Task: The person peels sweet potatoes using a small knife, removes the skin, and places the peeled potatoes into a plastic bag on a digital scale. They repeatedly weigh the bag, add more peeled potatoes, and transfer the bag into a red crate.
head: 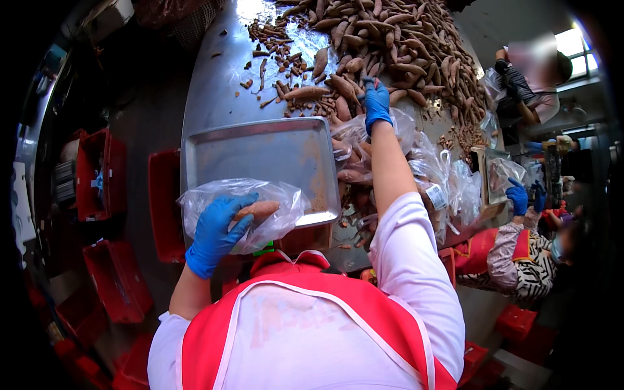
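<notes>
My left hand [217, 234], in a blue glove, grips a sweet potato [261, 209] at its left end. A clear plastic bag [287, 195] lies around that hand, over the near edge of a metal tray [253, 151]; whether the sweet potato is inside the bag cannot be told. Also gloved in blue, my right hand [378, 102] reaches to the near edge of a large heap of sweet potatoes [399, 44]. Its fingers are curled, and a small red spot shows at them; what it holds, if anything, is unclear. Below the right forearm lies a bag of sweet potatoes [353, 151].
Cut root ends [273, 39] are scattered on the metal table [209, 87]. More plastic bags [458, 180] lie right of my arm. Red crates [165, 204] stand at the left. Two co-workers are on the right, one with blue gloves [519, 195] near a tray [487, 195].
</notes>
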`<action>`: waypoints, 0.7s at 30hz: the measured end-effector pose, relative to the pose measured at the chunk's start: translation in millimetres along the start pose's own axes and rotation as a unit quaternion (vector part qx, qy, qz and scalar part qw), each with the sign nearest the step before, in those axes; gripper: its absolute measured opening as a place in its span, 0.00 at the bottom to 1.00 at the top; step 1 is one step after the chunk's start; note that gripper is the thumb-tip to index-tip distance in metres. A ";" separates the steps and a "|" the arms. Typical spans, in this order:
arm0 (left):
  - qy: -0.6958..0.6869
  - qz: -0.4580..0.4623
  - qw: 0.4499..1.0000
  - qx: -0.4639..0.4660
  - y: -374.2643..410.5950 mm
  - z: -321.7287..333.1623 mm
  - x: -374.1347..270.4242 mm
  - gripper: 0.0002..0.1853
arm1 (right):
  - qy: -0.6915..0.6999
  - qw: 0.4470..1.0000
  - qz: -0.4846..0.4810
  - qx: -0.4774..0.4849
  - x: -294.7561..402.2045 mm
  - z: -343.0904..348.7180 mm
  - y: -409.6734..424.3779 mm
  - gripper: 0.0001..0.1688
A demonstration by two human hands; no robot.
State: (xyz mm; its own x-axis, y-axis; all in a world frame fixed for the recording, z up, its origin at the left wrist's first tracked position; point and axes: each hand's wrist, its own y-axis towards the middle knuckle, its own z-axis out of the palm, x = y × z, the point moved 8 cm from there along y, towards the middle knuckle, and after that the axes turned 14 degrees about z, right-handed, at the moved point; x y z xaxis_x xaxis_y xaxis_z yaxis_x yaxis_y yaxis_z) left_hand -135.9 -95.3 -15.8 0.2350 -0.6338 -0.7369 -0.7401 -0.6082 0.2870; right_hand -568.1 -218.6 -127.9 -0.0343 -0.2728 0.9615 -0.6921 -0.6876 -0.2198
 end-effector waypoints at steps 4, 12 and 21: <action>-0.067 -0.023 0.997 -0.030 2.4 -15.3 -0.2 0.12 | -0.526 0.847 0.003 -0.080 -37.9 -4.4 4.9 0.23; -0.319 -0.048 0.939 -0.115 30.4 -19.3 -9.6 0.12 | -0.017 0.979 0.172 0.110 -34.7 -26.4 -15.2 0.16; -0.538 -0.065 0.839 -0.052 116.3 103.9 -61.4 0.31 | 0.274 0.916 0.191 0.223 -11.4 -27.6 -277.2 0.18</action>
State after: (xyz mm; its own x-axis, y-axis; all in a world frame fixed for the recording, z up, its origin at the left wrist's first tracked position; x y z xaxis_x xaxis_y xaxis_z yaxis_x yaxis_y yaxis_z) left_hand -301.8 -77.4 -0.8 -0.4361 0.2050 -0.8762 -0.6798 -0.7131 0.1715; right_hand -395.8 -6.3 -73.4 -0.6540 -0.2555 0.7121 -0.1957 -0.8521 -0.4854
